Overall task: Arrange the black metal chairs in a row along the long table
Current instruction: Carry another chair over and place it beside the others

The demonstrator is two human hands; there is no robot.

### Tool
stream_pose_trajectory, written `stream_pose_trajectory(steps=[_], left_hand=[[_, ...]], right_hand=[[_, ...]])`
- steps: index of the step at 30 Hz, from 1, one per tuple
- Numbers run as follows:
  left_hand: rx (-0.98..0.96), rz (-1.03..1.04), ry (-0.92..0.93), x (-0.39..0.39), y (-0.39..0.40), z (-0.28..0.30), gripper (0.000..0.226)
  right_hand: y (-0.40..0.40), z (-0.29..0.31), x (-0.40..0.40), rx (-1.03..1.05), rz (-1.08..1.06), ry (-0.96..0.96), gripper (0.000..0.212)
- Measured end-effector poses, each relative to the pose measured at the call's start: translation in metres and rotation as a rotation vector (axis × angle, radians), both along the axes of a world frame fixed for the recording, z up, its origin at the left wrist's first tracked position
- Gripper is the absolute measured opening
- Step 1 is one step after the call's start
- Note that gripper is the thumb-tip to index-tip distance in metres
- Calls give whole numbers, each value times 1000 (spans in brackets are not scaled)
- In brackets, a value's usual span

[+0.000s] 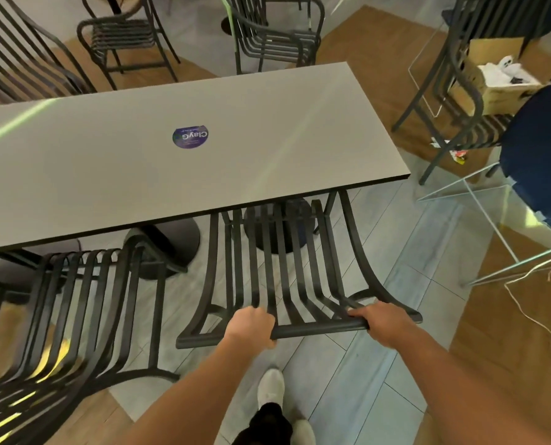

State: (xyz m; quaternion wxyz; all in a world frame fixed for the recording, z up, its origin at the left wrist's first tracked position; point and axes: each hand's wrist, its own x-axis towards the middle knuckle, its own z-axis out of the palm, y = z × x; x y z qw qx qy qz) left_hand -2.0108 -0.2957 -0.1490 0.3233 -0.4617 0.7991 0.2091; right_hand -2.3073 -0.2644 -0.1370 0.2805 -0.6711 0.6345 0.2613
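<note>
At the left edge of my view, a black metal chair [75, 316] stands with its slatted back toward me and its seat reaching under the near edge of the long table [107, 162], just beside the one I am handling. The grey tabletop runs across the upper half of the scene and carries a round purple sticker [191, 137] near its middle. Beyond its far edge I see two more dark chairs, one on the left [123, 40] and one further right [274, 36]. Moving toward the centre, my left hand [251, 326] is closed around the top rail of the held chair [284, 261], fingers wrapped over the bar. That chair sits at the table's right end, its seat partly tucked beneath the tabletop, above a round black pedestal base [277, 232]. My right hand [377, 319] grips the same rail further along, near its right corner, also closed tight on it. Below the hands a white shoe [270, 391] rests on the grey tile floor. To the far right, another chair [454, 101] holds a cardboard box [492, 88], next to something dark blue [537, 155], and a thin cable [537, 319] trails over the wood flooring.
</note>
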Motion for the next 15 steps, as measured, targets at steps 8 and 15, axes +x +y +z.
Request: stream_pose_trajectory(steps=[8, 15], left_hand=[[56, 26, 40, -11, -19, 15, 98], [-20, 232, 150, -75, -51, 40, 49]], right_hand=[[-18, 17, -3, 174, -179, -280, 87], [-61, 26, -62, 19, -195, -222, 71]])
